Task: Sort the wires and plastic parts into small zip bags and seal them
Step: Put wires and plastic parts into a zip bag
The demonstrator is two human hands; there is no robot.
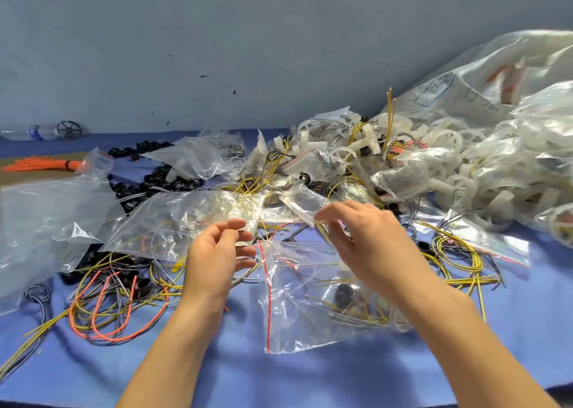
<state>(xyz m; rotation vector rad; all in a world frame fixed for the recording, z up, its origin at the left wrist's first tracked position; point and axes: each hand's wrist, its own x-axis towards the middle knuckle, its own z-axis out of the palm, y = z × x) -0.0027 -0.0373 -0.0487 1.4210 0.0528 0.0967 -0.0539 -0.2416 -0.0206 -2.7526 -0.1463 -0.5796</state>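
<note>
- Blue cloth covered the surface [310,376], with a plain blue-grey wall [217,35] behind it.
- The left hand [214,252] hovered near the middle, thumb and curled fingers drawn close together; its grip seemed to pinch the near corner of a large clear bag [186,218] with pale bits inside.
- The right hand [369,240] was blurred, fingers bent downward, their tips at the lower edge of a small zip bag [304,201] with dark contents; I cannot tell whether that grip pinched it or only touched it.
- A red-striped zip bag [279,330] lay flat between and below the hands, partly under the right forearm, with a black part [344,293] and thin yellow wires inside.
- Loose orange wires [102,314] looped at near left; coiled yellow wires [459,252] lay at right.
- White plastic parts [449,165] were heaped at far right beside a big plastic sack [496,75].
- Black plastic parts [155,184] sat at far left-centre, near an orange wire bundle [40,164].
</note>
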